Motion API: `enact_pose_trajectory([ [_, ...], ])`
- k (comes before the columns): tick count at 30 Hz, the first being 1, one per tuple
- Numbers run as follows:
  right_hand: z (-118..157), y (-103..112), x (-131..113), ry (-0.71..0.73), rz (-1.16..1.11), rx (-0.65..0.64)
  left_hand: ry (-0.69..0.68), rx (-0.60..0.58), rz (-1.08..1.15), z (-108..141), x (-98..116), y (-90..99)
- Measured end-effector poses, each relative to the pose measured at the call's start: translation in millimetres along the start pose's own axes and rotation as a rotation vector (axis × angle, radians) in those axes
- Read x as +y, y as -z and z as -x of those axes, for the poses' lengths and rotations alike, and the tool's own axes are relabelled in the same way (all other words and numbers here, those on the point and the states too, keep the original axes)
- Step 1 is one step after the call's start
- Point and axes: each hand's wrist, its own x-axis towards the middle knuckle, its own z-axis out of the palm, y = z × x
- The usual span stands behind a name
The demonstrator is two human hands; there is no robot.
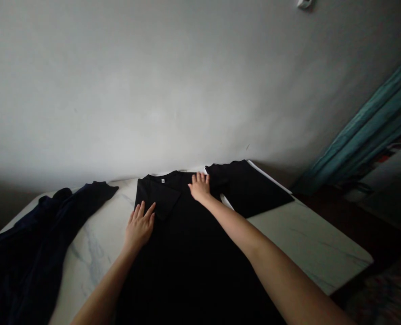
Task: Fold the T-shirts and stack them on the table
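Note:
A black T-shirt [186, 253] lies spread on the table, its collar toward the wall and a small white label [163, 180] at the neck. Its left sleeve is folded inward over the body. My left hand [140, 225] rests on the shirt's left edge just below that sleeve, fingers stretched out. Flat near the collar on the right side, my right hand [200, 186] touches the cloth with its fingers apart. Neither hand grips anything. The lower part of the shirt runs out of view between my forearms.
Dark navy clothing [41, 239] lies rumpled on the left of the white marbled table [308, 234]. Behind the right hand is a folded black cloth [254, 189] with a white edge. A pale wall [173, 90] borders the table's back, and a teal curtain [362, 122] hangs at right.

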Motion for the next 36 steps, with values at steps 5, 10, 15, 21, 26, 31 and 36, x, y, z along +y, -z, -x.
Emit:
enact_pose_trajectory([
  [5,57,-30,-80,0.368,-0.211,-0.139,-0.022,0.001,0.016,-1,-1,0.9],
  [10,81,-29,-47,0.262,-0.177,-0.131,0.004,-0.034,-0.003,0,3,6.8],
  [15,98,-16,41,0.047,-0.070,-0.138,0.040,-0.059,0.010,-2,9,12.1],
  [21,105,-14,47,0.011,0.011,-0.001,0.054,-0.106,-0.044,22,19,22.4],
  [26,77,-18,-54,0.386,-0.191,-0.068,-0.042,-0.100,0.008,75,33,28.8],
  [31,70,-36,-120,0.657,-0.253,-0.184,-0.101,-0.123,0.044,110,45,29.5],
  [36,75,-49,-114,0.707,-0.237,-0.216,-0.082,-0.146,0.045,112,51,34.2],
])
